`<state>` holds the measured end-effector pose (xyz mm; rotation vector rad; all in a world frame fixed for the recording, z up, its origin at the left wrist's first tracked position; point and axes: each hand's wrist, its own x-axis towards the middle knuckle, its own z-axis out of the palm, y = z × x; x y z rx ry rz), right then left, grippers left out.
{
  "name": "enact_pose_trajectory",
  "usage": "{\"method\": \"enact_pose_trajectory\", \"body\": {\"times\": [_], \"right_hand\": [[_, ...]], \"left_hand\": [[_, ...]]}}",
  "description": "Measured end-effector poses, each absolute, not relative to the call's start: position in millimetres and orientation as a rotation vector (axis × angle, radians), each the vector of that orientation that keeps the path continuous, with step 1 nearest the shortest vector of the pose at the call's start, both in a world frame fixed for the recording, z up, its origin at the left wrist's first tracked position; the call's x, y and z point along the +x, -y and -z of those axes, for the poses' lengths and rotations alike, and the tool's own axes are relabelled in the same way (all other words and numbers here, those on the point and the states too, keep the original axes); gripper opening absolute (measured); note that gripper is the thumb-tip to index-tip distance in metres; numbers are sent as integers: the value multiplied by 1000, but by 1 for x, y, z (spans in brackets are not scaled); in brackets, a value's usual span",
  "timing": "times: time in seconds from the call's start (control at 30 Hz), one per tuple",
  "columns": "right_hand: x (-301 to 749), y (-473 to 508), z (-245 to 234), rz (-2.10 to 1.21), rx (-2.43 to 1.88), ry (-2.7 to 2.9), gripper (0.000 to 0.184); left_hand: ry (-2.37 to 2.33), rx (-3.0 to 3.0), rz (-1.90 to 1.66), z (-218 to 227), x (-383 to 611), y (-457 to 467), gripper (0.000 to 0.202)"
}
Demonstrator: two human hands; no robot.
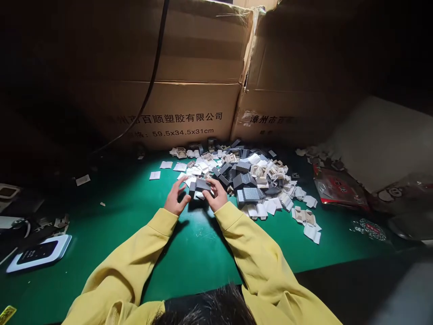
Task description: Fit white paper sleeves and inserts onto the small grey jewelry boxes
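Hands: 2, both gripping 1 dark box | cartons: 2 | box pile: 1 (pieces overlap, uncounted)

Boxes lie on the table before cartons; what seems a phone lies left.

Couldn't read tiny screen text on white device; couldn't see underside of dark box; lost some lettering on right carton to shadow; caught yellow item only partly, cut by bottom-left edge
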<state>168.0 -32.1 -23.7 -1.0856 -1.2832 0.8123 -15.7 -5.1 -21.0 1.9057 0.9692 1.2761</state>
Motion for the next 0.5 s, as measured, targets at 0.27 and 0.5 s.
{"method": "enact_pose_trajectory", "body": {"times": [0.27, 0.5], "right_hand": [[168, 20, 36, -596, -1280, 1405, 32], [160, -14, 36, -228, -1480, 1908, 19]], "left_hand": [[-1059, 964, -1371, 3, 11, -4, 44], [-777, 118, -1440, -17, 5, -23, 45]]}}
